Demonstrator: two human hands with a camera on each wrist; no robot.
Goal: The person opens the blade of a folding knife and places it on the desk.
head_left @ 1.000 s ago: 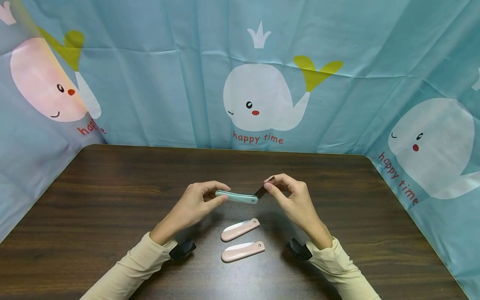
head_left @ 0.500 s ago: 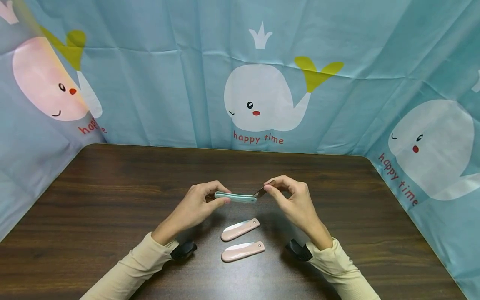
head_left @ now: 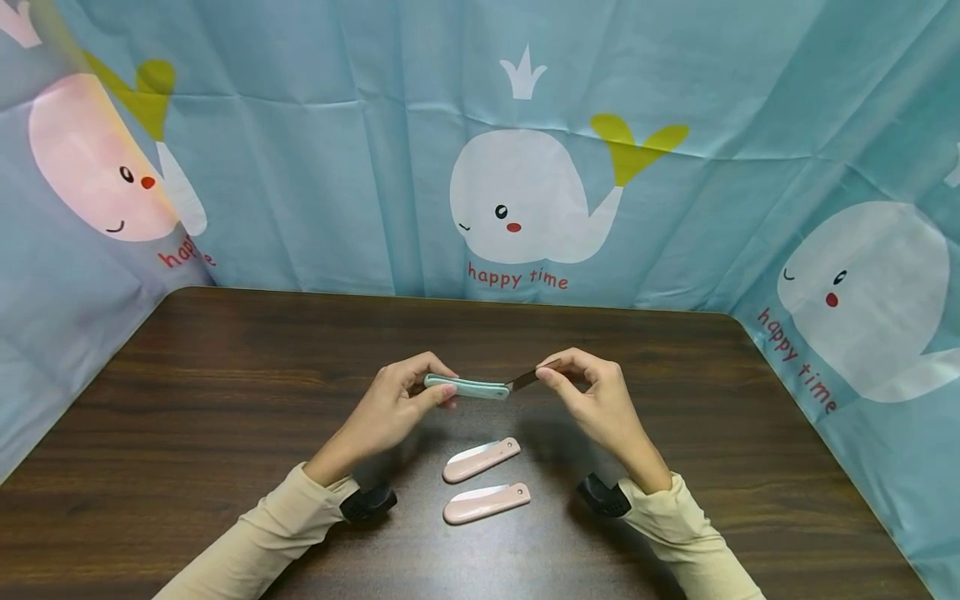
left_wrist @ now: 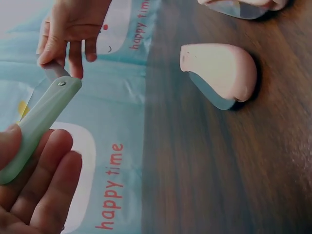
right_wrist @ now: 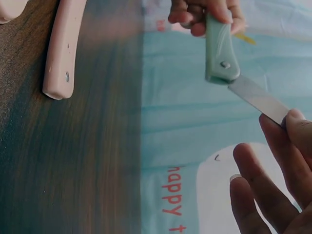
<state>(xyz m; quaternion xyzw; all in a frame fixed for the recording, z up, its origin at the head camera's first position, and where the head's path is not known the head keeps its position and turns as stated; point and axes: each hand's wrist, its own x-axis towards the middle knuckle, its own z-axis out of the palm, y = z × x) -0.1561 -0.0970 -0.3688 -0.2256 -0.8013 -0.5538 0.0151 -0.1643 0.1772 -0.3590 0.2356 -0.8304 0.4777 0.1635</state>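
A folding knife with a mint-green handle (head_left: 476,389) is held above the table between both hands. My left hand (head_left: 393,408) grips the handle's far end between thumb and fingers. At the other end the blade (right_wrist: 258,101) stands swung out from the handle at the rivet. My right hand (head_left: 592,400) pinches that blade near its tip with thumb and index finger; the other fingers are apart from it. Two pink folding knives, an upper one (head_left: 480,461) and a lower one (head_left: 486,503), lie on the table below the hands, blades folded against their handles.
The dark wood-grain table (head_left: 262,358) extends to both sides. Behind it hangs a light blue curtain (head_left: 300,183) printed with whales and "happy time". Black wrist devices sit at the left cuff (head_left: 322,504) and right cuff (head_left: 660,512).
The blade has swung further out, now closer to in line with the green handle. My right hand has shifted slightly right and my left hand slightly left. The pink knives stay put.
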